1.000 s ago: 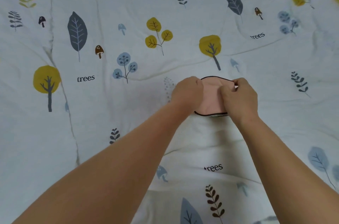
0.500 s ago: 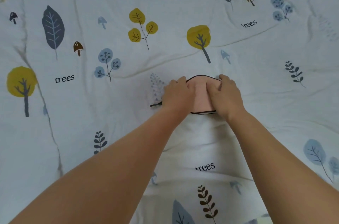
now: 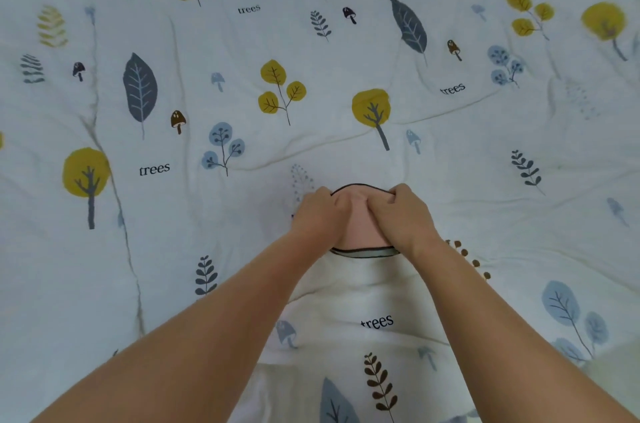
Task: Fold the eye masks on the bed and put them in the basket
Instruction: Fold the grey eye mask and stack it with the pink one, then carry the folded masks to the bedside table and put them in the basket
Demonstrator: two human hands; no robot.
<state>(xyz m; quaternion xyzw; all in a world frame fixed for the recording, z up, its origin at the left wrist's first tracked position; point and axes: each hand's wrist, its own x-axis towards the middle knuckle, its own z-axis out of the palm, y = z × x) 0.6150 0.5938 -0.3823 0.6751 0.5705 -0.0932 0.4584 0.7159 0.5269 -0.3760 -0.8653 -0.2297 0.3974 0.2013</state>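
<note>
A pink eye mask point(image 3: 360, 228) with dark trim lies folded on the bed, a pale green layer showing along its near edge. My left hand point(image 3: 320, 216) presses on its left half with the fingers curled over it. Over the mask's right half, my right hand point(image 3: 403, 216) has its fingers bent around the far right edge. The two hands touch over the middle and hide most of the mask. No basket is in view.
The white bedspread point(image 3: 173, 249) printed with leaves, trees and mushrooms fills the view, with creases running across it. A raised fold of the cover point(image 3: 363, 301) lies just in front of the mask, between my forearms.
My hands have drawn closer together over the mask, covering more of it. The view has tilted so the mask sits lower in the frame.
</note>
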